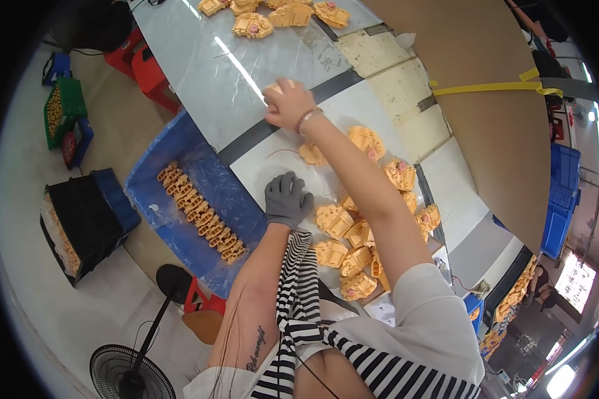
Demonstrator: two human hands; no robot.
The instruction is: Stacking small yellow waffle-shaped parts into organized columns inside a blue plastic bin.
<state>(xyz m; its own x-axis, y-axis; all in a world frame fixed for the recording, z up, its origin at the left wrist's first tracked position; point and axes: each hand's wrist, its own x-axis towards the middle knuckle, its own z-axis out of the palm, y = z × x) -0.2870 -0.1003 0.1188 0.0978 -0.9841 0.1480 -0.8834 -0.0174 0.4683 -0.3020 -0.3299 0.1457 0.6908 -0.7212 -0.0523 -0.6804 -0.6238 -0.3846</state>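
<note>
My left hand, in a grey glove, lies over the pale tabletop near its left edge, fingers stretched and holding nothing. Reaching farther forward, my bare right hand with a bracelet at the wrist is closed above the dark strip across the table. A bit of pale orange shows at its fingers, too little to name. Close to my right forearm lie a small orange-yellow plastic part and a larger one. A loose heap of similar moulded plastic parts sits right of my left hand, partly hidden by my right arm.
Left of the table stands a blue lined crate with a row of orange plastic parts. More parts lie at the table's far end. A black fan, a black crate and red stools stand on the floor.
</note>
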